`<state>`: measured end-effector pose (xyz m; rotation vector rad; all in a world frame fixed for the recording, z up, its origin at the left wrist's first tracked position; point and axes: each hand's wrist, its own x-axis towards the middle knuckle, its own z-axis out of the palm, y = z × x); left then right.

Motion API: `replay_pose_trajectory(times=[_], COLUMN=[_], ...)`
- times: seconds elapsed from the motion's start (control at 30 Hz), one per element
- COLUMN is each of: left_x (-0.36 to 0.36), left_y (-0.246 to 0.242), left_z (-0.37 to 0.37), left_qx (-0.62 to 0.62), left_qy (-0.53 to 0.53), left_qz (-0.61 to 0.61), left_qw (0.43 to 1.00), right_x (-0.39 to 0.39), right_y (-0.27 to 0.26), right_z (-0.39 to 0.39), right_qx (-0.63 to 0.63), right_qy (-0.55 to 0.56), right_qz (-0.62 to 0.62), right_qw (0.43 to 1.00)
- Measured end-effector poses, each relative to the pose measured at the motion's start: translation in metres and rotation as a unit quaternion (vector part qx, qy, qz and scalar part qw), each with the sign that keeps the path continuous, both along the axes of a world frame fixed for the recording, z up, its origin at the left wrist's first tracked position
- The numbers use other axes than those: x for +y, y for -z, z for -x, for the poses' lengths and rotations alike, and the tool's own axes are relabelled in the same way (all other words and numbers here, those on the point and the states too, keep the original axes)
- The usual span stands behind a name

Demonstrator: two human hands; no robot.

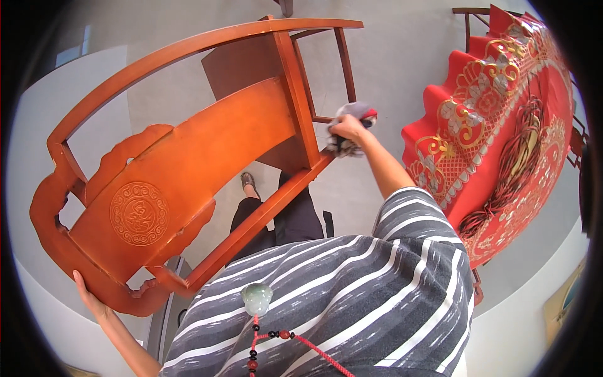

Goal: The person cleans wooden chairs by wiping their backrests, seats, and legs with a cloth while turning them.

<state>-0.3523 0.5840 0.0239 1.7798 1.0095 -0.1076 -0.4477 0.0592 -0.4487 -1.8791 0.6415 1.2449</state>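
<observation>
A wooden chair (202, 141) with a curved back and a carved round medallion lies tipped across my front, its backrest towards me. My left hand (92, 299) rests against the scalloped top rail at the lower left, fingers extended along its edge; whether it grips the rail is partly hidden. My right hand (347, 127) is closed around a bunched patterned cloth (353, 141), beside the chair's rear leg near the seat. The cloth is blurred and appears to touch the wood. The chair's seat shows darker behind the back post.
On the right stands a round table with a red, gold-patterned tablecloth (471, 113), a bundle of dark red cords (520, 155) lying on it. Dark furniture legs show at the top edge. A grey object stands below the chair at lower left. A pendant hangs before my shirt.
</observation>
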Motion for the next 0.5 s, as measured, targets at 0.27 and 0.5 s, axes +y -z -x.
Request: replay_pose_trajectory(times=[0.27,0.5], left_x=[-0.005,-0.027], left_y=[-0.001,-0.008], left_z=[-0.002,-0.011], left_qx=[0.006,0.023], left_qy=[0.016,0.063], left_qz=[0.03,0.049], left_qw=[0.999,0.997], right_x=[0.023,-0.017], right_y=[0.014,0.017], right_z=[0.026,0.012], right_qx=[0.027,-0.064], right_qy=[0.246,0.158], right_qz=[-0.127,0.249], right_qw=[0.96,0.953])
